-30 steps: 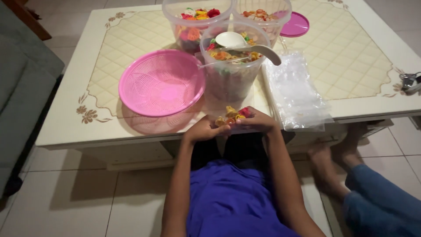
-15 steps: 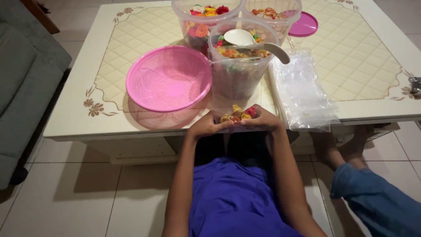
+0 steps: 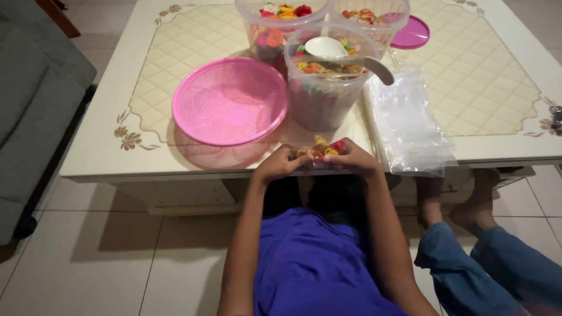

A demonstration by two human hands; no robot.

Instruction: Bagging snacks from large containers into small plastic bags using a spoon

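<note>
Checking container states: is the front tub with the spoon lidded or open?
Open. The front tub has no lid; a white spoon rests across the colourful snacks filling it.

Stack of clear plastic bags (image 3: 410, 126) at the table's near edge, right of three clear snack tubs (image 3: 325, 82).

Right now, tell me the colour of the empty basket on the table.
Pink: the basket is a round, mesh-patterned bowl, clearest in the head view.
</note>
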